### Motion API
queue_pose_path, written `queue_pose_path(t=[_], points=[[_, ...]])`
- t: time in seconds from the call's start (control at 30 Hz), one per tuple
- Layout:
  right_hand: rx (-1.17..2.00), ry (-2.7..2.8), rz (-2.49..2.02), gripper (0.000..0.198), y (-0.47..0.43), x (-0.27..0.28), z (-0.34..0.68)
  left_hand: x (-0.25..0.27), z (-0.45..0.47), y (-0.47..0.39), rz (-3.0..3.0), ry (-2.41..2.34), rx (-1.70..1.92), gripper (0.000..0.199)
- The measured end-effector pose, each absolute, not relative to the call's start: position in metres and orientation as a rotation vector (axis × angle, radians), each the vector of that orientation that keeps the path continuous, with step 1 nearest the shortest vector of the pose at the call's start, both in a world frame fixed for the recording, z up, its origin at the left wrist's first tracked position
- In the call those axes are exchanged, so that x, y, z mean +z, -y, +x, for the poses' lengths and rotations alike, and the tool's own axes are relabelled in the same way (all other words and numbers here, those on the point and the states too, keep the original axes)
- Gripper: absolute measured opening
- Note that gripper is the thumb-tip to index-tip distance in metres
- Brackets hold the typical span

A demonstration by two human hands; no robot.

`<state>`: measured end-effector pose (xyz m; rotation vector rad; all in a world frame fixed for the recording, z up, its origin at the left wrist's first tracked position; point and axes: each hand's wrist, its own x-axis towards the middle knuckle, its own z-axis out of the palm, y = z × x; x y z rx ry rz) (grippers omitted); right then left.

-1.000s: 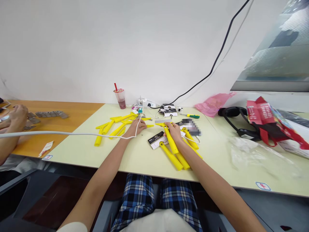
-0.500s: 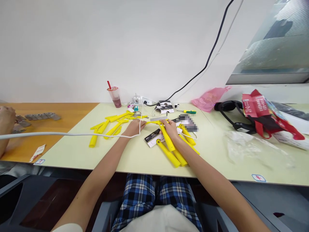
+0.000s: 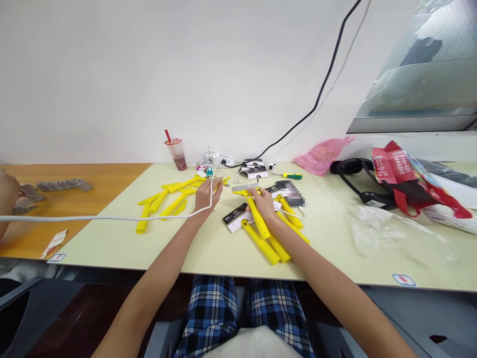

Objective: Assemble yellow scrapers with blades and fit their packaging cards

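My right hand (image 3: 264,203) is closed around the head end of a yellow-handled scraper (image 3: 258,217). Its straight metal blade (image 3: 245,187) faces away from me, and the hollow handle points toward me. Left of the blade, apart from it, my left hand (image 3: 206,194) has its fingers pinched together; what is between them is too small to make out. A pile of yellow scraper handles (image 3: 171,201) lies beside and beyond that hand. More yellow scrapers (image 3: 261,242) lie under my right wrist, next to a black-and-white printed card (image 3: 234,217).
A white cable (image 3: 97,218) crosses in front of my left wrist. Behind stand a drink cup (image 3: 178,154) and a power strip (image 3: 225,160). A green-and-yellow screwdriver (image 3: 292,176), pink bag (image 3: 320,156), headset (image 3: 359,181) and clear plastic (image 3: 387,228) lie rightward. Another person's hand (image 3: 7,191) is far left.
My left hand has come away from the scraper's head, moving slightly left with its fingers raised. My right hand still holds the scraper, whose blade now shows more fully.
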<state>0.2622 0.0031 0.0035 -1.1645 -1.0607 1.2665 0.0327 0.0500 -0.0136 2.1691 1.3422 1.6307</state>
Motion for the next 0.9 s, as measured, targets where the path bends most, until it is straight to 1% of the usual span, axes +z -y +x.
queue_pose_path(t=[0.1, 0.2, 0.27, 0.33, 0.47, 0.7, 0.9], points=[[1.262, 1.061, -1.16, 0.026, -0.003, 0.001, 0.262, -0.003, 0.042, -0.038, 1.907, -1.264, 1.819, 0.034], [1.258, 1.061, -1.162, 0.029, -0.003, 0.0, 0.261, 0.003, 0.049, -0.035, 1.519, -1.098, 1.91, 0.046], [1.257, 1.071, -1.162, 0.029, -0.003, 0.0, 0.261, 0.006, 0.052, -0.035, 1.247, -0.933, 1.907, 0.055], [1.257, 1.084, -1.16, 0.029, -0.002, 0.001, 0.261, 0.009, 0.054, -0.035, 1.078, -0.782, 1.832, 0.058], [1.256, 1.113, -1.161, 0.029, 0.001, 0.003, 0.26, 0.014, 0.06, -0.028, 1.024, -0.653, 1.664, 0.05], [1.254, 1.144, -1.149, 0.031, 0.003, 0.004, 0.258, 0.006, 0.076, -0.019, 1.061, -0.764, 1.576, 0.035], [1.258, 1.128, -1.115, 0.032, 0.0, 0.0, 0.258, -0.003, 0.08, -0.018, 1.06, -0.824, 1.43, 0.036]])
